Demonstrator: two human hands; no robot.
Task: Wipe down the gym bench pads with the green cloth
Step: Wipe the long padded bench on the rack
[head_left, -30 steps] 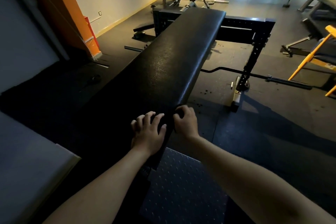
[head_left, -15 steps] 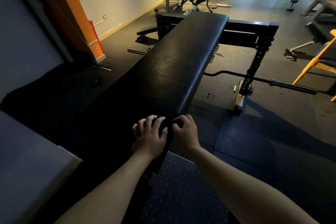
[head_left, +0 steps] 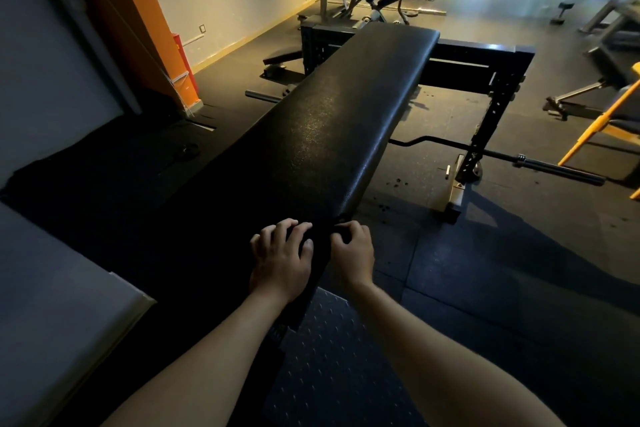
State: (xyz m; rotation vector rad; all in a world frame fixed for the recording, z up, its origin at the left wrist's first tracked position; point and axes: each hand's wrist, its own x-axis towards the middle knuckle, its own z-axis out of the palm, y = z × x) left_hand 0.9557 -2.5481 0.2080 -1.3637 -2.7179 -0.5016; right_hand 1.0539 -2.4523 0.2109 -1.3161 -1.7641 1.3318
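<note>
Pad [head_left: 311, 156]: long, black and textured, it runs from the near end between the hands away toward the rack [head_left: 485, 66]. No green cloth can be made out in the dim light. If one is present, it is hidden under the fingers.

Left hand [head_left: 280, 260]: laid palm down on the near end of the surface, fingers spread and slightly bent. Nothing is seen in its grip.

Right hand [head_left: 353, 250]: set at the right edge of the pad, fingers curled inward. Whether a cloth or the pad edge is pinched cannot be told.

A barbell [head_left: 540, 166] lies on the floor to the right, beyond the pad. Other machines stand farther off.

Probable faults:
- The right hand may slip off the edge, since it is placed at the very rim.
- Patches may be missed, as the near half lies in deep shadow.
- The far end may be left unwiped. It is well apart from the hands.

Compared with the earlier frames, both hands are found in the same place and pose. Only the view is shifted slightly. No stroke along the pad is shown.
</note>
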